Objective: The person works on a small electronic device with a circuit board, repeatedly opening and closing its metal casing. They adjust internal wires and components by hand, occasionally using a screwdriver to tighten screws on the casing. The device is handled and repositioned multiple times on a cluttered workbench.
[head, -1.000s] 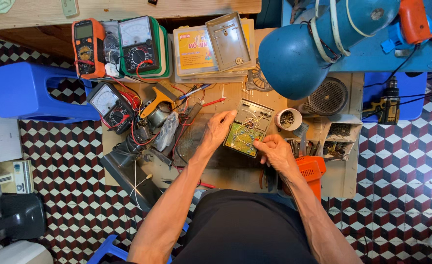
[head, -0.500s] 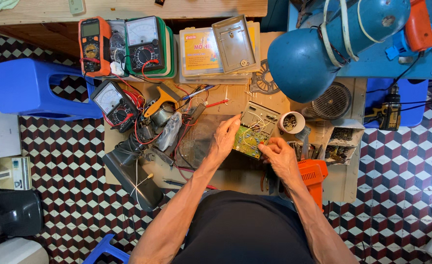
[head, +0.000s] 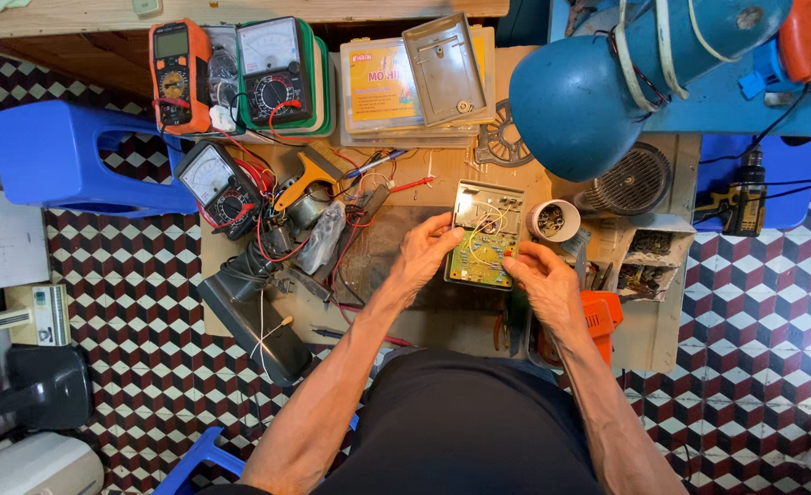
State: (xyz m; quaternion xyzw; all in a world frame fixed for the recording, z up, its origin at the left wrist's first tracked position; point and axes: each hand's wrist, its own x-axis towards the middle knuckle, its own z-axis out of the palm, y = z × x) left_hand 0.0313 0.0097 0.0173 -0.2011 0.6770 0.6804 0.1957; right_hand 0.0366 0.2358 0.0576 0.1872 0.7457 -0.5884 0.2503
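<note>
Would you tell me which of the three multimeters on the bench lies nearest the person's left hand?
The black, tilted analog meter with red leads, left of the left hand; the orange digital meter and green-cased analog meter sit farther back.

The worktop (head: 424,316) is a low wooden board set over a floor (head: 130,302) of chequered tiles. The circuit board (head: 484,236) lies flat on it, between the left hand (head: 426,254) and the right hand (head: 538,280). Left of the left hand lie an analog meter (head: 211,179), a tangle of red and black leads (head: 268,229) and a black tool (head: 254,316). Beyond the hands lie two more meters (head: 231,73) and a flat parts box (head: 396,87). Just beyond the right hand stands a small white cup (head: 552,220); an orange tool (head: 600,316) lies just right of that hand.
</note>
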